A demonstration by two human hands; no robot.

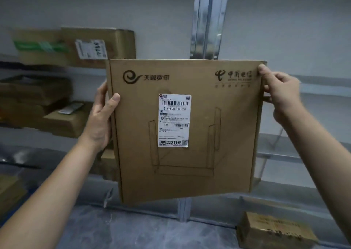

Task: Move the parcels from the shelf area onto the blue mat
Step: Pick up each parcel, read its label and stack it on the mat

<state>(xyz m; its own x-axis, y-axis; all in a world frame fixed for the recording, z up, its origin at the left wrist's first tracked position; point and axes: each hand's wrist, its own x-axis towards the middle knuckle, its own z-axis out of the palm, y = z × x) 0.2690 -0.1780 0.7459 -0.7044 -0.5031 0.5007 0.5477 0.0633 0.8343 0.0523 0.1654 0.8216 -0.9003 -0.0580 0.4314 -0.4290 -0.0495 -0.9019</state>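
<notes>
The flat brown cardboard parcel (218, 163) hung mid-frame, left grip (102, 115) clasping its left edge, right grip (279, 89) pinching its upper right corner (blue mat out of view); a lower right hold would likely steady it.

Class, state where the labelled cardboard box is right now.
The box is central in the head view, held upright before the shelves: left hand gripping its left edge, right hand pinching its upper-right corner.

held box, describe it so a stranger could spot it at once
Find the silver shelf upright at centre. In front of it the left hand and right hand hold a flat cardboard box. Unlike the shelved parcels, it bears a router outline.
</notes>
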